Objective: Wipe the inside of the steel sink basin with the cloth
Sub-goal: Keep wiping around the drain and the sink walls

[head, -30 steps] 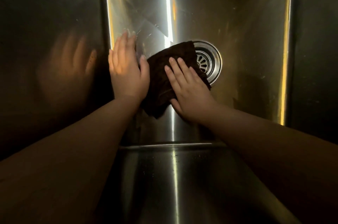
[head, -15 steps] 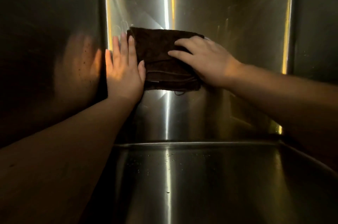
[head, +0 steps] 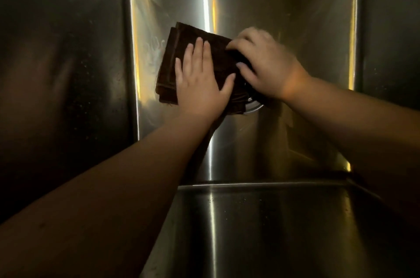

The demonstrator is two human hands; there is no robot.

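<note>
Down on the floor of the steel sink (head: pixel 284 18), a dark brown cloth (head: pixel 172 62) lies folded into a thick pad, left of centre and tilted so that its far corner points toward the back wall. Its left edge sits near the left wall but apart from it, and the strip of bare steel between them shows faint pale smears. The left grip (head: pixel 200 82), a bare hand, lies flat on the near half of the cloth, fingers (head: pixel 199 50) straight and slightly spread, thumb out to the right, palm pressing down. The right grip (head: pixel 268 66) is just beside it at the cloth's right edge. Its fingers are curled over the far right corner and its thumb lies across the fabric, so it is closed on the cloth; this hand is a little blurred. Under the right wrist and the cloth's near right corner, an arc of the round drain (head: pixel 253 106) peeks out, and the rest is covered. Both bare forearms reach in from the near side. A bright streak of light runs down the middle of the floor, and the side walls are dark.
</note>
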